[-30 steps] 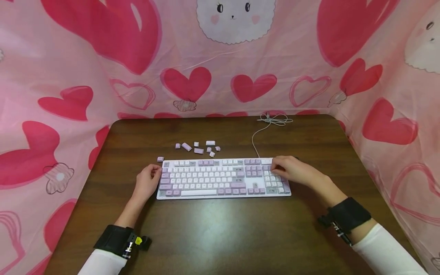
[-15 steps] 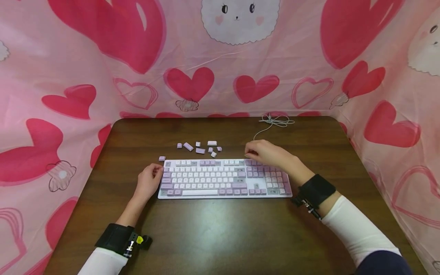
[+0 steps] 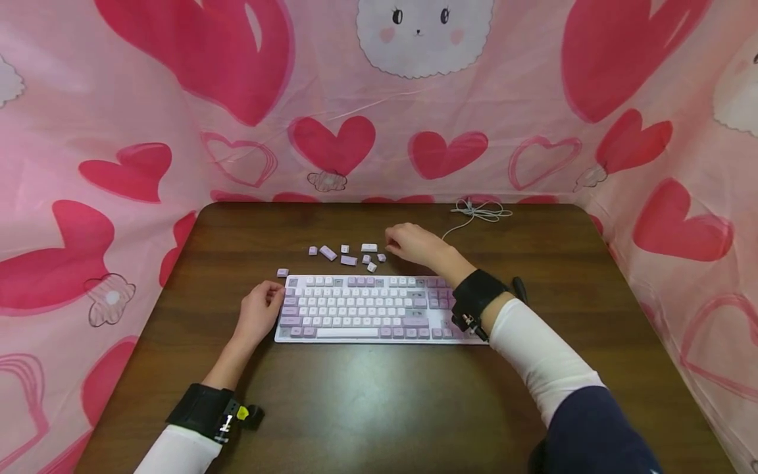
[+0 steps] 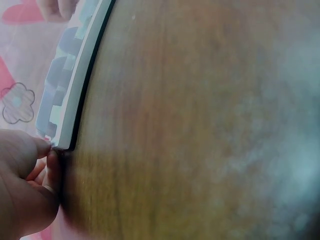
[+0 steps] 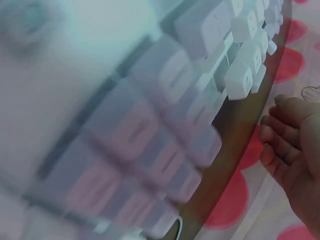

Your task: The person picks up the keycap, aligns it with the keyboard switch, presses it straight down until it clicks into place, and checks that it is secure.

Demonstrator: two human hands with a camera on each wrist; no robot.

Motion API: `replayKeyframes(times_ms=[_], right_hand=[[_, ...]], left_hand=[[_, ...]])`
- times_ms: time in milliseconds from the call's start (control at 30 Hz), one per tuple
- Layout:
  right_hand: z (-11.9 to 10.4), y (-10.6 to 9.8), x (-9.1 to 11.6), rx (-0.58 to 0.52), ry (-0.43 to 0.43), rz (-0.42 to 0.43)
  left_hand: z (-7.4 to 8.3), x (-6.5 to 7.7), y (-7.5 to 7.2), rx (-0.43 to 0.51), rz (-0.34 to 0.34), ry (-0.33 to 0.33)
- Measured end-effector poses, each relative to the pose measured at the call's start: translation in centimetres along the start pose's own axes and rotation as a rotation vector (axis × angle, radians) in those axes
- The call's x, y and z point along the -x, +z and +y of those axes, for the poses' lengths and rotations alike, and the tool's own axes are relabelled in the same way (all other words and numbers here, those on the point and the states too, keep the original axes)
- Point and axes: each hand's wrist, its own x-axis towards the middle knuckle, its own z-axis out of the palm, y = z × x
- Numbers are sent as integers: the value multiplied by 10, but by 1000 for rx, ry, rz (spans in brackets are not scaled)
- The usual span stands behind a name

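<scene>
A white and lilac keyboard (image 3: 347, 332) lies on the brown table. My left hand (image 3: 260, 308) pinches its left edge, and in the left wrist view the thumb and a finger meet at the keyboard's corner (image 4: 62, 142). Beyond the back edge, my right hand (image 3: 414, 243) hovers just right of several loose keycaps (image 3: 349, 261), the nearest being a long white keycap (image 3: 370, 247). In the right wrist view the right hand's fingers (image 5: 272, 135) are loosely bent with nothing between them. My right forearm hides the keyboard's right end.
One lilac keycap (image 3: 283, 272) lies apart, by the keyboard's back left corner. A bundled pale cable (image 3: 481, 210) rests at the table's back edge. Right of my right wrist is a small black handle-shaped thing (image 3: 519, 289). Pink heart-print cloth (image 3: 237, 158) encloses the table's back and sides.
My right hand has moved left and away from the keyboard's number pad to beside the loose keycaps. The left hand stays at the keyboard's left edge.
</scene>
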Motion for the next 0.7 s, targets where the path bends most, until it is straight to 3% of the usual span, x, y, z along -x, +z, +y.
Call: replayKeyframes(times_ms=[300,700], right_hand=[[-9,12,-33,18,122,-149],[-15,21,-50,65,123,-161]], left_hand=[[-2,-1,2,-3,7,0],[0,1,0,-12,-1,-9]])
